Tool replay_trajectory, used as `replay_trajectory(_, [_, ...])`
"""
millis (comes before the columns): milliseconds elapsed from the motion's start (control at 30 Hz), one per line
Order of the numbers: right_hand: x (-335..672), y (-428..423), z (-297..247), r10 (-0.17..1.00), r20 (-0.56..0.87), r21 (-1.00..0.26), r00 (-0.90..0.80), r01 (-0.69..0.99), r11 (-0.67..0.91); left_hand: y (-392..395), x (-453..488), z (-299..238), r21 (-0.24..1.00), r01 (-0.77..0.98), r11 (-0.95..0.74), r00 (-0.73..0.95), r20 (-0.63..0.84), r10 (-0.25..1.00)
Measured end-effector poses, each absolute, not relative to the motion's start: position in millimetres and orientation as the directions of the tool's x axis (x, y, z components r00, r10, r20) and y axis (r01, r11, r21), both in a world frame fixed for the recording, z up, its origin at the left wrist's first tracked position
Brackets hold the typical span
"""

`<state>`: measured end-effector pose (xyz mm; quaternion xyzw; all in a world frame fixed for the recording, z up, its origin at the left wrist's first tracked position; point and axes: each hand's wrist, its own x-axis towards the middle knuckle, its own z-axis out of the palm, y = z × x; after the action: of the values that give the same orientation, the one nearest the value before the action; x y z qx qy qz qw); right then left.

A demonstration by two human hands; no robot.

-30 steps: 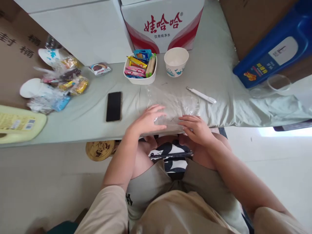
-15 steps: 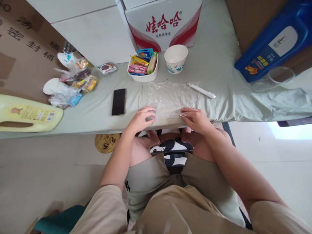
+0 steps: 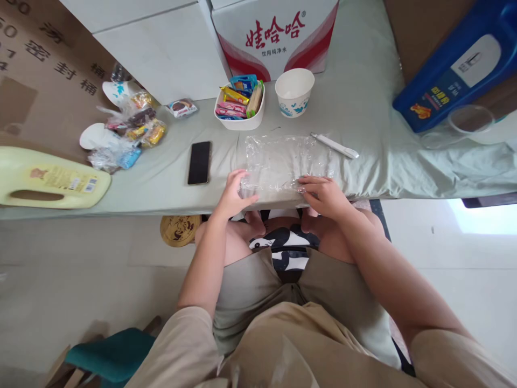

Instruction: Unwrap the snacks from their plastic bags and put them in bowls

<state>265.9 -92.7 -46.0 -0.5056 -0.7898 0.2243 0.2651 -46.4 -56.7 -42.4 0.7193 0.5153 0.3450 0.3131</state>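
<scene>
Along near edge of green cloth [image 3: 359,86], transparent plastic film [image 3: 274,161] is spread, apparently steadied from both sides: left edge met by left hand [image 3: 232,195], thumb spread wide; right corner covered by right hand [image 3: 326,196], fingers close, grip unclear.

Pale green cloth [image 3: 161,186] is covering the desk [image 3: 359,91]. Pale tiled floor [image 3: 133,285] is spreading before the desk, and bright light [image 3: 484,216] is glaring near its right end. A teal seat [image 3: 111,353] is standing apart from its near edge; a round wooden top [image 3: 169,229] is showing beside that edge.
</scene>
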Motion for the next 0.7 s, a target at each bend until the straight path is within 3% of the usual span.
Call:
replay_trajectory(133, [272, -94, -44, 0.908, 0.262, -0.658, -0.328, 0.627, 0.416, -55, -41, -37, 0.803, 0.526, -0.281, 0.24, 0.176, 0.955])
replay_trajectory(300, [282, -97, -37, 0.907, 0.403, -0.694, -0.124, 0.605, 0.391, -52, -62, -37, 0.841, 0.455, -0.292, 0.086, 0.285, 0.955])
replay_trajectory(533, [284, -97, -33, 0.943, 0.243, -0.897, 0.225, 0.422, 0.131, -52, -71, -45, 0.917, 0.305, -0.258, -0.079, 0.294, 0.953])
replay_trajectory(700, [285, -94, -43, 0.942, 0.232, -0.939, 0.244, 0.307, 0.152, -52, -59, -42, 0.952, 0.204, -0.229, -0.196, 0.269, 0.943])
